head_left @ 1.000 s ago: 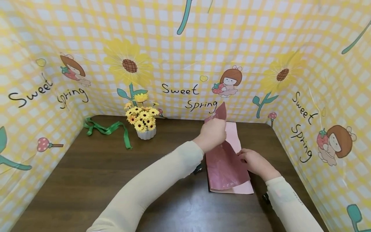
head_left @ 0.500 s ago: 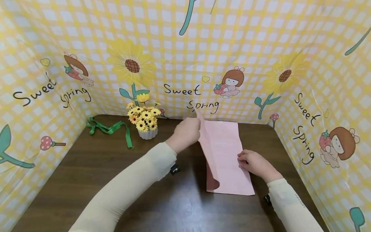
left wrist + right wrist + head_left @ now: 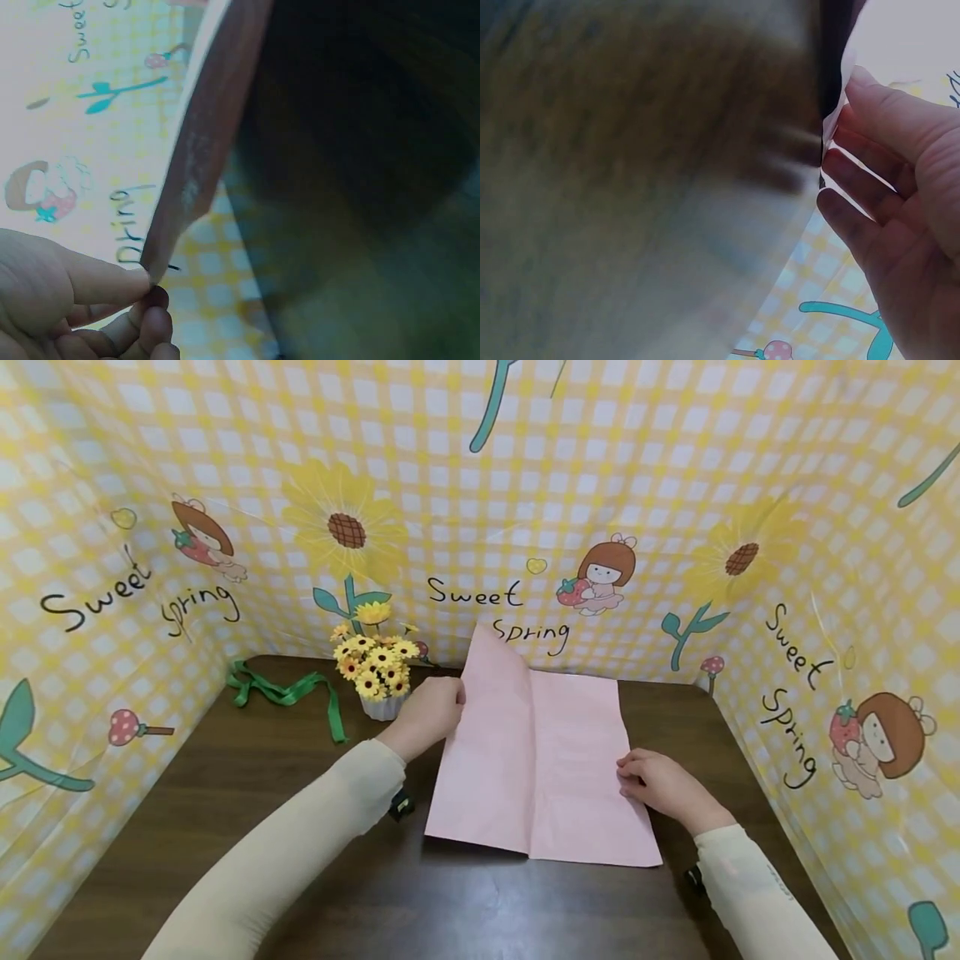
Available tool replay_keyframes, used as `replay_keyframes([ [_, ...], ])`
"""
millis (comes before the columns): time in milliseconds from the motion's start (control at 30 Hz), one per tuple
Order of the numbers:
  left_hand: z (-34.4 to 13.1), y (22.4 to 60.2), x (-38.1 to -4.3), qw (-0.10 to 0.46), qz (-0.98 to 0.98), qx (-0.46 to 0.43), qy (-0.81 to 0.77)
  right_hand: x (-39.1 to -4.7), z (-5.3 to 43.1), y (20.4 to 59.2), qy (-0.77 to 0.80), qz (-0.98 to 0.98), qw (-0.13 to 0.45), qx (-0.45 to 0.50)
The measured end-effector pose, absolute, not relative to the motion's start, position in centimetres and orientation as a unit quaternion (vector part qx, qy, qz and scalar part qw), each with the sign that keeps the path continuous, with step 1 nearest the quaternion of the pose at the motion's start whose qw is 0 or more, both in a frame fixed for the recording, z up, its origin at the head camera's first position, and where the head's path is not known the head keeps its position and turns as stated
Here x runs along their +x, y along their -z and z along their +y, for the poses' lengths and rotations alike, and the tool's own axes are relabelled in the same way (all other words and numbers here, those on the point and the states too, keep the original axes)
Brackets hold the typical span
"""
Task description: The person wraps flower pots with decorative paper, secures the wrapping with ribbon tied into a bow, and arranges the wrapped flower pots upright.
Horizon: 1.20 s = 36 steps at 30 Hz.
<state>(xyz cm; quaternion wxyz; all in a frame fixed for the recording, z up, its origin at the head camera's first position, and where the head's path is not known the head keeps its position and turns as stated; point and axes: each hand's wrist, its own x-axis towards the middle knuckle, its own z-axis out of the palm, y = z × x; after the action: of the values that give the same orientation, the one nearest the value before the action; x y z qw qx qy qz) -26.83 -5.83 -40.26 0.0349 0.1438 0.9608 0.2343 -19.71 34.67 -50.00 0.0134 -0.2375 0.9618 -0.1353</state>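
Observation:
A sheet of paper (image 3: 573, 760), pale pink on top with a crease down its middle, lies spread in the head view. Its left half slants up off the table. My left hand (image 3: 435, 714) pinches the left edge between thumb and fingers; in the left wrist view the paper's darker rose underside (image 3: 206, 150) shows. At the right edge, my right hand (image 3: 667, 789) holds the sheet low by the table. From the right wrist view, the thumb is on the paper's upper face and the index fingertip (image 3: 841, 120) at its edge, the other fingers loosely spread.
A white fluted pot (image 3: 385, 707) of yellow flowers (image 3: 375, 660) stands at the back, just beyond my left hand. Green ribbon (image 3: 288, 693) lies loosely at the back left of the dark wooden table (image 3: 300, 768). Yellow checked cloth (image 3: 450, 485) walls the back and both sides.
My left hand has swung the paper's upper layer over to the left, opening the folded sheet and turning its pale side up. My right hand has stayed at the right edge.

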Motion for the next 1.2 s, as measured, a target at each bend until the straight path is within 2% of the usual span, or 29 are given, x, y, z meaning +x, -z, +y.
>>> replay_keyframes([
  [433,-8.4,44.5,-27.1,0.067,0.960,0.134,-0.235,-19.2,35.0,50.0,0.145,0.964,0.023,-0.222],
  [1200,-9.4,47.8,-27.3,0.117,0.966,0.107,-0.206,-20.1,34.8,49.8,0.141,0.963,0.033,-0.225],
])
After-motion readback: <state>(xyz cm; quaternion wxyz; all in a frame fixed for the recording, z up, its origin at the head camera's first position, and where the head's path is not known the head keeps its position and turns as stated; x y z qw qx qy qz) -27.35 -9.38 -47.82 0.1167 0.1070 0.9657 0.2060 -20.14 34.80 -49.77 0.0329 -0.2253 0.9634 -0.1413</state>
